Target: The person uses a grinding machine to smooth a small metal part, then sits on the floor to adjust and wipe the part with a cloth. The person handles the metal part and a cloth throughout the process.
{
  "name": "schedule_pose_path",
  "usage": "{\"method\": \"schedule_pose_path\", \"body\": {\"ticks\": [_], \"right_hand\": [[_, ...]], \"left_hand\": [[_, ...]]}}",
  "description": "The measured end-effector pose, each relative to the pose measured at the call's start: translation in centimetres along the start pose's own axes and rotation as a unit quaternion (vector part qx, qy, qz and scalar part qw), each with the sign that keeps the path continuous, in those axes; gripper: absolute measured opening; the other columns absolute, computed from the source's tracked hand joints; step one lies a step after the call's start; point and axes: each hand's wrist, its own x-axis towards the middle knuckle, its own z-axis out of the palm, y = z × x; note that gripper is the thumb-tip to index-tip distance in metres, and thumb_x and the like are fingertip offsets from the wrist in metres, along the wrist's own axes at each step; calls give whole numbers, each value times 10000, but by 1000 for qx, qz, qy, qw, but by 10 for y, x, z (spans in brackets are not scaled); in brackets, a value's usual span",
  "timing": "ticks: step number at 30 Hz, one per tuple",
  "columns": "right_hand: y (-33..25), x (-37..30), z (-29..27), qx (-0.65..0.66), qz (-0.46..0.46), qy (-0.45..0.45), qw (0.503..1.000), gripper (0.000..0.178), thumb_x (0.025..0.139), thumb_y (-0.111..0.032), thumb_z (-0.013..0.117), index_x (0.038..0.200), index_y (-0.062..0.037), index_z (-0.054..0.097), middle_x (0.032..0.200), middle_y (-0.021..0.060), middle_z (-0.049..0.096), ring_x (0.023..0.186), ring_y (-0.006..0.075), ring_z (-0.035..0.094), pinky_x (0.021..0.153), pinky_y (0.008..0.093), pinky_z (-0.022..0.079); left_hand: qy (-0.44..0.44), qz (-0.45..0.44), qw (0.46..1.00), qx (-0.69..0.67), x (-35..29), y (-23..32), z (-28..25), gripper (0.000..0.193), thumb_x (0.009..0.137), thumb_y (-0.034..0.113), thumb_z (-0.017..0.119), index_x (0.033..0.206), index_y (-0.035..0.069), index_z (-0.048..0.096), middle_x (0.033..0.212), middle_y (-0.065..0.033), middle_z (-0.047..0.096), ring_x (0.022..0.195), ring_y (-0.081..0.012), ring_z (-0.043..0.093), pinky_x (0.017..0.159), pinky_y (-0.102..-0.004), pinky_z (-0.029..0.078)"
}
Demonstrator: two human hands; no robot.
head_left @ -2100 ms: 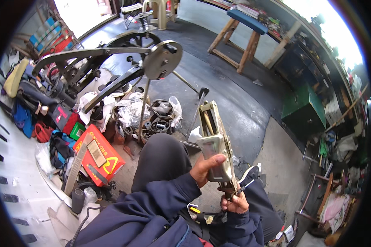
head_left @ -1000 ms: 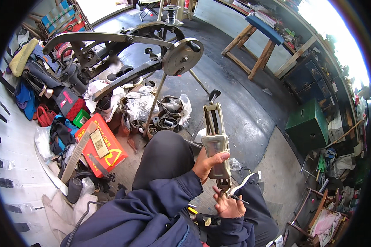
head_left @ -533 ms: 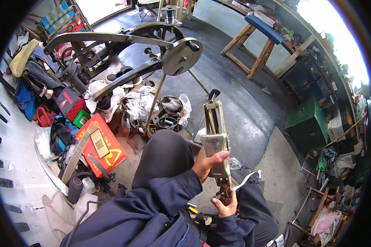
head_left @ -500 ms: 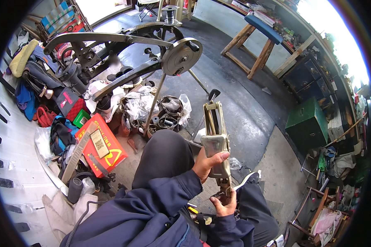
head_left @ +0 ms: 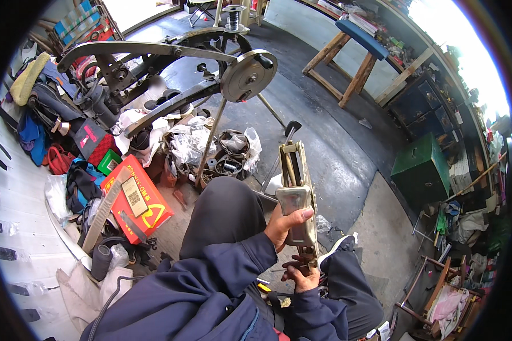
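Note:
My left hand [head_left: 283, 225] is closed around the middle of a long, brass-coloured metal mechanism [head_left: 296, 200], its thumb lying across the front. The mechanism stands nearly upright, with a slotted frame at the top and a rounded rectangular plate below. At its lower end, my right hand [head_left: 303, 277] grips the narrow part with bent fingers; exactly what the fingertips press on is partly hidden. Both hands are above my lap, between my knees. Below them, a yellow-handled tool [head_left: 264, 287] lies near the right wrist.
A hand-cranked sewing machine [head_left: 210, 85] stands ahead on thin metal legs. To the left are a red box [head_left: 148, 199] and heaped bags and scraps. A blue-topped wooden stool [head_left: 347, 62] stands far right, a green box [head_left: 420, 169] nearer. A folding chair [head_left: 441, 292] is lower right.
My right hand has shifted its fingers on the mechanism's lower end, now bent across it from the left. The left hand keeps its hold. The whole view has moved slightly.

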Motion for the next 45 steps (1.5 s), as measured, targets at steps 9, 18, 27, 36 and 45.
{"method": "schedule_pose_path", "body": {"ticks": [9, 18, 27, 36, 45], "right_hand": [[12, 17, -12, -148, -150, 162, 964, 275, 926, -128, 693, 1135, 45, 650, 798, 143, 707, 642, 197, 692, 569, 302, 576], [-11, 18, -53, 335, 39, -8, 941, 488, 935, -249, 604, 1336, 19, 531, 1199, 158, 670, 1029, 304, 672, 785, 430, 579], [1, 20, -55, 247, 10, 9, 969, 289, 910, -71, 621, 1169, 55, 617, 979, 160, 688, 804, 268, 694, 696, 374, 580], [-8, 19, -59, 215, 67, 95, 970, 437, 982, -341, 610, 1218, 27, 616, 1020, 160, 688, 837, 226, 688, 678, 372, 585], [-40, 3, -43, 193, 87, -211, 954, 609, 986, -405, 574, 1404, 21, 455, 993, 176, 654, 772, 212, 670, 607, 300, 560]], "left_hand": [[31, -22, 998, -50, -1, -4, 2, 493, 835, 306, 746, 1214, 56, 555, 1024, -53, 609, 933, -164, 639, 835, -342, 541], [3, -50, 991, -121, -2, -2, -8, 504, 888, 372, 676, 1243, 29, 572, 1058, -104, 680, 955, -225, 695, 855, -388, 578], [8, -24, 996, -82, 4, -11, -17, 540, 867, 340, 642, 1296, 24, 554, 1131, -124, 666, 1031, -256, 672, 925, -410, 554], [-24, 10, 999, -42, 15, -2, 1, 941, 845, 556, 624, 1520, 15, 254, 1365, -302, 492, 1226, -523, 531, 1024, -622, 468], [-120, -35, 992, -29, 18, -8, 10, 1019, 826, 641, 652, 1516, -6, 273, 1396, -334, 458, 1287, -498, 487, 1087, -594, 421]]}}
